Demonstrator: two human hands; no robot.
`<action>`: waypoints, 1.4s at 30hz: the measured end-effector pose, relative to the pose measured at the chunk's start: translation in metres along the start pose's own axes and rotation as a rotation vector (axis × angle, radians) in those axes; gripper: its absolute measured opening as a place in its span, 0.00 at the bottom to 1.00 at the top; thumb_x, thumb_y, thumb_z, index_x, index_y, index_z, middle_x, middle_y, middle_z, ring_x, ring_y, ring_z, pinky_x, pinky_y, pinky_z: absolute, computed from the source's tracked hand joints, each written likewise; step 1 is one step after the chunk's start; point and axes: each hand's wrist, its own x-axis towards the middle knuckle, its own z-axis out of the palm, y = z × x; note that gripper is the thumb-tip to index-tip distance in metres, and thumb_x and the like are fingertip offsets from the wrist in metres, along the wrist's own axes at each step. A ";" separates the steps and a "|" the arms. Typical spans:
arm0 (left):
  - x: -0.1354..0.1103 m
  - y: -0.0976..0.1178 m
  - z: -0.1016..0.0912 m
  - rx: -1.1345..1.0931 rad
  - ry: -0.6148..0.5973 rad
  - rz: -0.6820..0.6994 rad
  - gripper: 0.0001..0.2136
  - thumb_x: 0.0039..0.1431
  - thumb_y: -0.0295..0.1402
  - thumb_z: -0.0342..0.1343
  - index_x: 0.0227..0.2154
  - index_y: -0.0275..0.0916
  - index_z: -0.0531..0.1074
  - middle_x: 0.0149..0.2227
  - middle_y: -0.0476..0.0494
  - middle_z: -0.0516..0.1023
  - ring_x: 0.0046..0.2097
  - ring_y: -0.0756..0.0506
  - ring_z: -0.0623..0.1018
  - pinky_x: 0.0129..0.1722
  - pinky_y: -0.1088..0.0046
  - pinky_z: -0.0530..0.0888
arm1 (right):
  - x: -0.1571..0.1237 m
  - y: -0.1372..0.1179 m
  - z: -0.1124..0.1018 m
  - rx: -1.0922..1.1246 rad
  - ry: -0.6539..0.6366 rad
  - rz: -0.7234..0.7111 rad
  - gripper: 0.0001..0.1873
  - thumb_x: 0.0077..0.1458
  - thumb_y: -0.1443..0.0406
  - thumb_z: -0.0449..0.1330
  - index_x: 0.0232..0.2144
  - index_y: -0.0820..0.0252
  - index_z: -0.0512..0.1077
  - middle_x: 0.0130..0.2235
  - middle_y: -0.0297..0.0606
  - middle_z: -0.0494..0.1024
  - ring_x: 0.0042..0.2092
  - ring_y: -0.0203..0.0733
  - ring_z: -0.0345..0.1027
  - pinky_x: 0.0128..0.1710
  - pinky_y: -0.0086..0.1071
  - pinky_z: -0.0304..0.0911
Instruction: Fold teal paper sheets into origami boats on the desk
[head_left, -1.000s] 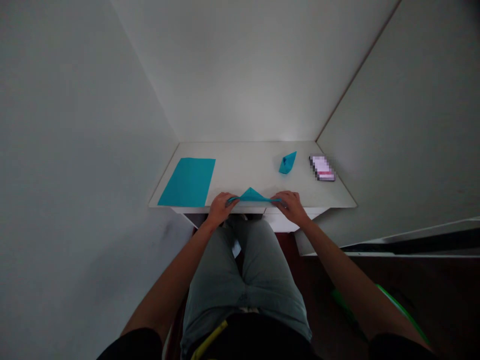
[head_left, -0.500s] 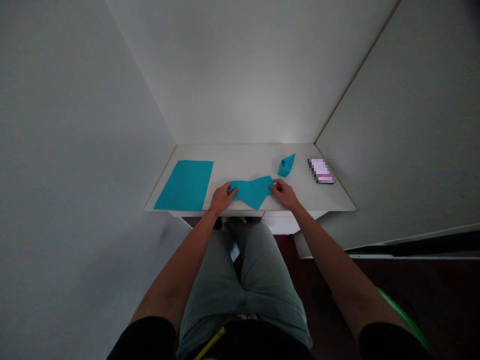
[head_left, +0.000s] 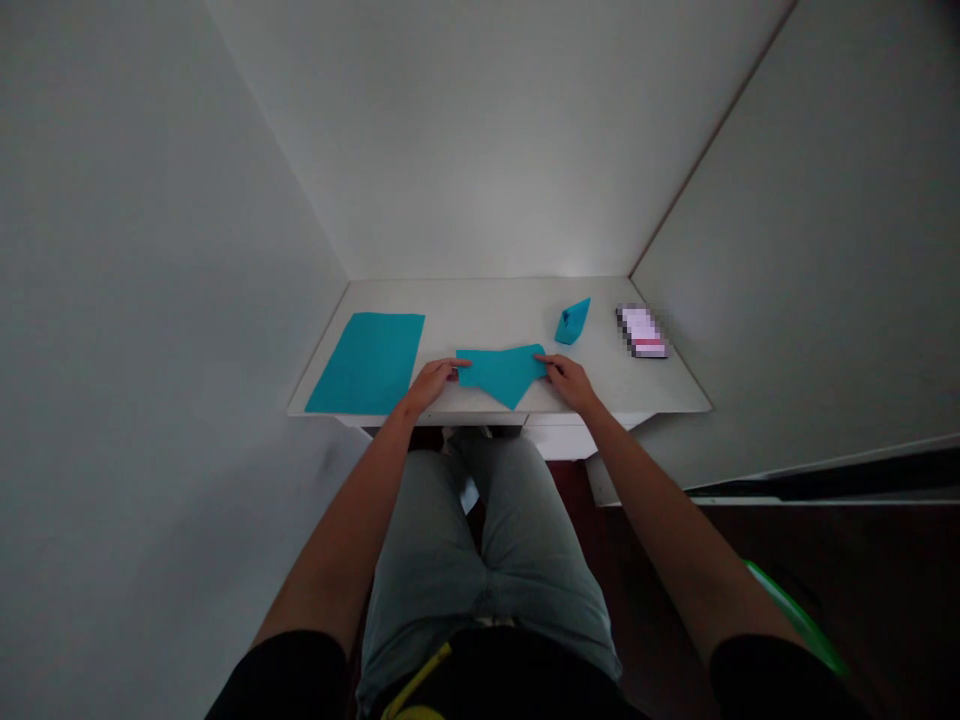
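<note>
A folded sheet of blue paper (head_left: 501, 372) lies near the front edge of the white desk, with a wide band across the top and a point toward me. My left hand (head_left: 436, 380) grips its left end, the index finger stretched over the top face. At the right end, my right hand (head_left: 568, 379) holds the paper, its index finger laid on the upper corner and the other fingers curled. Just behind my right hand stands a small folded blue paper shape (head_left: 573, 322). A flat blue sheet (head_left: 367, 364) lies left of my left hand.
The white desk (head_left: 480, 300) fits between walls on the left, back and right. A phone (head_left: 642, 332) with a blurred screen lies at its right side. Under the front edge is a drawer (head_left: 559, 441). A green curved object (head_left: 799, 615) is low at the right.
My left hand has shifted slightly left, its index finger now stretched along the paper. The folded paper's left end looks flatter and straighter. My right index finger has moved onto the upper corner.
</note>
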 end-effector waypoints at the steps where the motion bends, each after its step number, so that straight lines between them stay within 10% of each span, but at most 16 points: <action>1: 0.001 0.000 -0.003 -0.004 -0.016 -0.009 0.20 0.64 0.29 0.48 0.49 0.39 0.85 0.45 0.42 0.86 0.45 0.44 0.81 0.51 0.67 0.77 | 0.000 0.001 0.000 0.001 0.001 0.007 0.24 0.64 0.62 0.53 0.56 0.56 0.82 0.40 0.40 0.83 0.34 0.43 0.74 0.44 0.40 0.73; 9: 0.001 0.002 -0.009 0.095 -0.087 -0.007 0.22 0.63 0.30 0.57 0.59 0.39 0.80 0.48 0.43 0.86 0.50 0.42 0.82 0.57 0.62 0.76 | -0.001 0.001 -0.004 0.033 -0.051 0.016 0.29 0.62 0.63 0.54 0.62 0.56 0.79 0.48 0.40 0.87 0.44 0.47 0.79 0.52 0.41 0.74; 19: 0.005 -0.011 0.012 -0.054 0.141 0.054 0.14 0.62 0.35 0.65 0.49 0.38 0.79 0.38 0.44 0.83 0.39 0.45 0.81 0.43 0.68 0.78 | -0.003 -0.009 -0.010 0.087 -0.144 -0.004 0.29 0.58 0.61 0.59 0.60 0.52 0.81 0.37 0.33 0.84 0.31 0.41 0.68 0.38 0.37 0.71; 28: 0.010 -0.023 0.016 -0.183 0.369 0.025 0.31 0.60 0.31 0.67 0.65 0.39 0.66 0.46 0.40 0.81 0.44 0.47 0.82 0.48 0.68 0.79 | -0.006 -0.020 -0.008 0.176 -0.141 -0.017 0.20 0.59 0.58 0.62 0.51 0.53 0.85 0.45 0.39 0.86 0.40 0.45 0.77 0.45 0.39 0.73; 37: 0.009 -0.024 0.016 -0.198 0.295 0.042 0.27 0.60 0.35 0.70 0.61 0.37 0.71 0.49 0.36 0.85 0.47 0.43 0.85 0.52 0.61 0.81 | -0.003 -0.019 -0.003 0.264 -0.099 0.050 0.22 0.53 0.44 0.69 0.37 0.54 0.79 0.39 0.39 0.84 0.37 0.45 0.74 0.40 0.40 0.71; 42: 0.007 -0.023 0.015 -0.226 0.181 0.060 0.27 0.59 0.38 0.70 0.59 0.36 0.72 0.47 0.37 0.86 0.49 0.41 0.85 0.55 0.57 0.81 | -0.001 -0.016 0.000 0.376 -0.090 0.042 0.28 0.50 0.43 0.72 0.45 0.52 0.75 0.32 0.31 0.78 0.33 0.41 0.70 0.36 0.36 0.67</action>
